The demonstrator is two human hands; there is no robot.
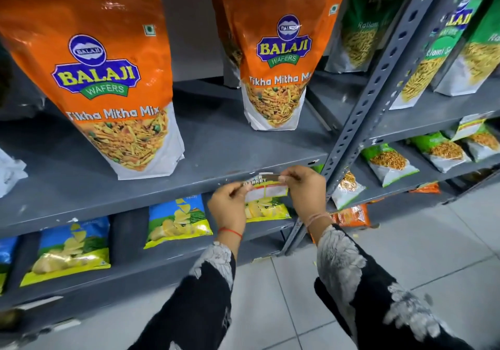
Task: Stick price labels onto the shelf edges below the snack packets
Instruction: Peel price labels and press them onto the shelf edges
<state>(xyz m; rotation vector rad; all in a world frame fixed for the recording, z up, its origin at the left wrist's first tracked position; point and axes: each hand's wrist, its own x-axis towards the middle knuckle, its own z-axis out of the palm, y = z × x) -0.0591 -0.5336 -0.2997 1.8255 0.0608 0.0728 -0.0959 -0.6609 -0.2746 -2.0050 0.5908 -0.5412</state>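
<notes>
**Now the label is lying level between two hands, just in front of the shelf edge**

The person is holding one price label [266, 188] with both hands. The left hand [229, 205] is pinching the left end of it between thumb and fingers, and the right hand [307, 187] is pinching the right end in the same way, so neither hand is free. The label is stretching between them, and its long axis is running left to right, almost parallel to the grey shelf edge [162, 191].

Seen from the hands, the shelf edge is lying directly beyond the label, away from the person. The upper border of the label seems to be already touching the edge, or very nearly; the picture is not showing this clearly. The right hand is sitting a little higher and closer to the edge than the left one, so the label is tilting slightly up toward the right.

Above the hands, further back on the shelf, the orange snack packet [276, 60] is standing upright, and the label is lying just below it. Probably the next move is a short push forward, with the left end lifted first so that the label sits straight along the edge.
</notes>
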